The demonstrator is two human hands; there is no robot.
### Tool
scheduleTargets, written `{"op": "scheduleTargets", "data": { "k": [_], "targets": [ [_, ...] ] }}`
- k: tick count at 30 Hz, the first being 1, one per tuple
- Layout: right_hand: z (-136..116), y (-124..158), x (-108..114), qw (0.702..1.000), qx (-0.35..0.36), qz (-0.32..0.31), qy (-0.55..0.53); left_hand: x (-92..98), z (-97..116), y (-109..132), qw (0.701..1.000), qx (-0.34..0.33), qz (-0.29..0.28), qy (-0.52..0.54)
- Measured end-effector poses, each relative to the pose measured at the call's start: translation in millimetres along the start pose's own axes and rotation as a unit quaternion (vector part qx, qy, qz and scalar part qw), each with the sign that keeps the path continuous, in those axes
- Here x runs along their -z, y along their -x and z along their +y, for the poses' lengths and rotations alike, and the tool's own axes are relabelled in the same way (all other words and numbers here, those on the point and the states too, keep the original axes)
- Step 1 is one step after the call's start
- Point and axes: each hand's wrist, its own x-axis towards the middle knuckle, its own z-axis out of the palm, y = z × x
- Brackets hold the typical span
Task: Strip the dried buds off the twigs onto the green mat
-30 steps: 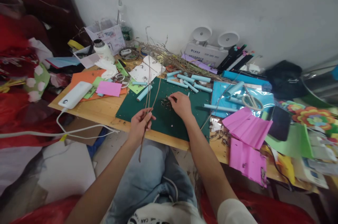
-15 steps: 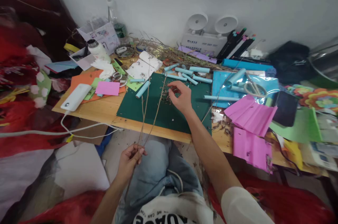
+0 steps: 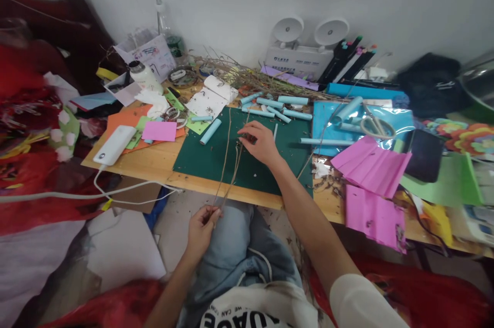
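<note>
My left hand (image 3: 204,227), over my lap at the table's front edge, is closed around the lower ends of several thin, dry twigs (image 3: 224,160). They rise from it and spread over a dark green cutting mat (image 3: 200,158). Above the mat, my right hand (image 3: 260,145) has its fingers curled, thumb and forefinger pinched at one of the twigs on the right of the bunch. Dark bits of plant debris lie under and around the right hand. Pale blue paper tubes (image 3: 275,104) lie along the mat's far edge, with a single tube (image 3: 210,131) left of the twigs.
Scissors (image 3: 372,124) lie on a blue plastic packet (image 3: 324,117) at right, beside pink folded paper (image 3: 374,163). A heap of dry twigs (image 3: 250,78) lines the wall. At left are a white power bank (image 3: 115,145) with a cable and an uncapped bottle (image 3: 145,76).
My left hand has moved slightly right and the twigs' upper ends have swung right. My right hand has come down a little, its fingers now closing at a twig.
</note>
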Motion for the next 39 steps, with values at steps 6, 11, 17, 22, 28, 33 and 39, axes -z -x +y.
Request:
{"op": "scheduleTargets", "data": {
  "k": [6,11,17,22,28,33,39],
  "targets": [
    [1.6,0.2,2.2,0.999,0.01,0.036,0.03,-2.2,-2.0,-0.4,1.0,-0.004,0.014,0.001],
    [3.8,-1.2,3.4,0.998,0.05,0.022,0.034,-2.0,-0.7,-0.3,1.0,-0.002,0.027,0.008],
    [10.4,0.7,-0.3,0.994,0.066,-0.006,0.084,-1.2,2.3,-0.6,0.999,-0.004,0.045,0.005],
    [6.0,1.8,0.6,0.993,0.067,0.006,0.099,-2.9,7.4,-1.8,0.999,-0.007,0.048,-0.003],
    [-1.2,2.0,2.2,0.995,0.049,-0.01,0.085,-5.9,11.2,-4.3,0.998,-0.013,0.059,0.01],
    [-2.7,2.6,1.1,1.0,0.016,-0.008,0.022,-4.4,8.1,-5.8,0.998,-0.019,0.064,0.012],
    [1.6,1.5,-0.6,0.998,-0.001,-0.055,0.024,-3.0,5.7,-5.9,0.998,-0.017,0.067,0.006]
  ]
}}
